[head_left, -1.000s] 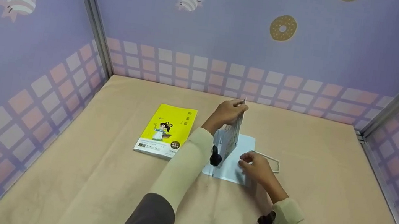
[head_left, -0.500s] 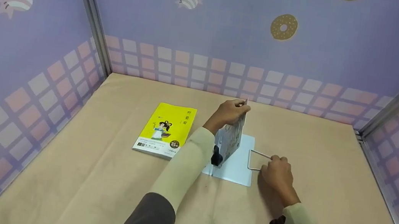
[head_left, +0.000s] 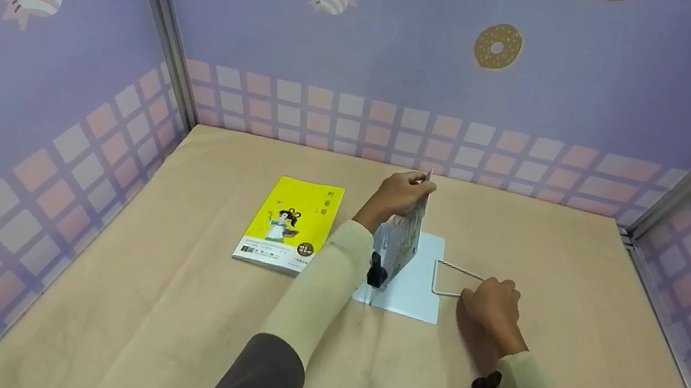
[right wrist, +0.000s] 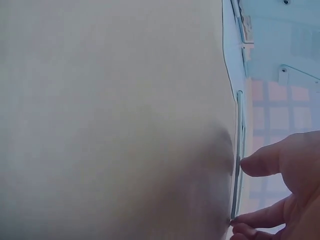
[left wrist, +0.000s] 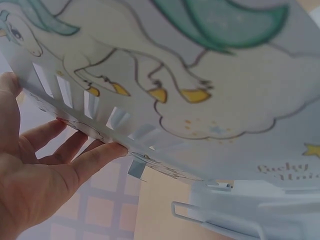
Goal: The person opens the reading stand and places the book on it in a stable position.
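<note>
A book stand stands at mid-table, its printed panel (head_left: 407, 242) raised upright over a pale blue base plate (head_left: 418, 290). My left hand (head_left: 399, 194) grips the panel's top edge. The left wrist view shows a unicorn print and a row of slots on the panel (left wrist: 240, 100), with the fingers of my left hand (left wrist: 45, 170) at its edge. To the right, my right hand (head_left: 494, 305) pinches the far end of a thin wire bracket (head_left: 459, 271) that reaches out from the base. Seen from the right wrist, thumb and fingers meet the bracket (right wrist: 238, 130) low over the tabletop.
A yellow book (head_left: 289, 213) with a cartoon figure lies flat left of the stand, partly behind the left sleeve (head_left: 324, 278). A beige cloth (head_left: 172, 291) covers the table. Purple patterned walls (head_left: 405, 48) rise behind and at both sides.
My right hand has moved right from over the base plate and taken hold of the wire bracket, whose outer end now lies farther right. The left hand holds the panel nearly still.
</note>
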### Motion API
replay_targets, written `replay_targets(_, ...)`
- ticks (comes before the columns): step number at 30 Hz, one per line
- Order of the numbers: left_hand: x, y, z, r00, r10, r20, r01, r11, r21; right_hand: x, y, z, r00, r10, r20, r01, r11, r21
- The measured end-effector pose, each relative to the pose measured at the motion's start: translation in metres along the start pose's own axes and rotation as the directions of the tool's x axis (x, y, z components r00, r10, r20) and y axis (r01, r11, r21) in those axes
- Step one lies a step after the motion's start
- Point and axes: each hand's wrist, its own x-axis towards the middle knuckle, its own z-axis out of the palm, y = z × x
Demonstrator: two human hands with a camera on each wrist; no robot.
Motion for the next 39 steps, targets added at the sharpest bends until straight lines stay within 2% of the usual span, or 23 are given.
replay_targets(4, 0.000, 0.000, 0.000, 1.000, 0.005, 0.003, -0.005, 1.000, -0.006, 0.002, 0.004, -0.004, 1.000, 0.008, -0.007, -0.007, 0.995, 0.097)
replay_targets(7, 0.001, -0.001, 0.000, 1.000, 0.004, 0.004, -0.004, 1.000, -0.003, 0.002, 0.006, -0.007, 1.000, 0.010, -0.016, -0.006, 0.979, 0.205)
replay_targets(13, 0.003, -0.001, 0.001, 1.000, 0.007, -0.001, -0.007, 1.000, 0.009, -0.004, 0.005, -0.011, 0.998, -0.045, -0.034, 0.055, 0.905, 0.421)
replay_targets(18, 0.003, -0.001, 0.001, 1.000, 0.015, -0.009, -0.015, 1.000, 0.008, -0.008, -0.004, -0.010, 0.992, -0.095, -0.080, 0.123, 0.851, 0.510)
replay_targets(23, 0.002, -0.001, 0.002, 1.000, 0.010, -0.012, -0.010, 1.000, 0.006, -0.011, -0.015, -0.006, 0.977, -0.142, -0.158, 0.205, 0.823, 0.530)
replay_targets(28, 0.001, -0.001, 0.002, 1.000, -0.002, -0.016, 0.002, 1.000, 0.006, -0.013, -0.024, 0.002, 0.965, -0.171, -0.199, 0.254, 0.794, 0.552)
replay_targets(34, 0.001, 0.000, 0.002, 1.000, -0.012, -0.015, 0.012, 1.000, 0.008, -0.013, -0.035, 0.013, 0.948, -0.187, -0.258, 0.299, 0.798, 0.523)
replay_targets(39, 0.001, 0.000, 0.002, 1.000, -0.016, -0.009, 0.016, 1.000, 0.004, -0.012, -0.038, 0.024, 0.944, -0.199, -0.261, 0.308, 0.813, 0.493)
